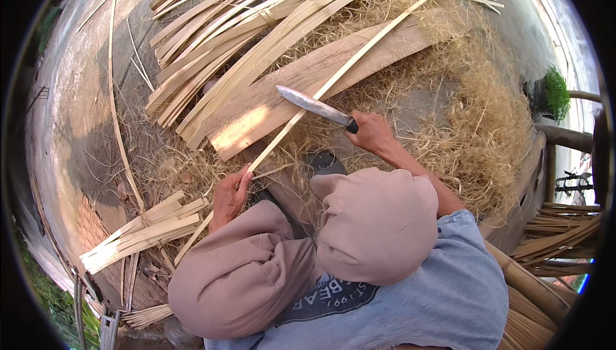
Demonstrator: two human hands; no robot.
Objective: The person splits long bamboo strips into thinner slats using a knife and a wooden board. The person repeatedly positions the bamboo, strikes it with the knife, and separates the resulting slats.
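My right hand [372, 132] is closed round the black handle of a knife [314, 105], whose long blade points up and to the left. Beneath or against the blade runs a long pale bamboo strip [359, 53], slanting from the upper right down toward my lap. My left hand [231, 194] grips this strip low down, beside my left knee, and its tail passes on behind the hand. Under the strip and knife lies a broad wooden plank [256, 114]. Whether the blade's edge touches the strip cannot be told from here.
Bundles of split strips [224, 45] lie beyond the plank. A smaller tied bundle [144, 231] sits at left. Curly shavings [475, 119] cover the ground around the plank. At the right are bamboo poles [564, 138], more strips [558, 238] and a green plant [557, 93].
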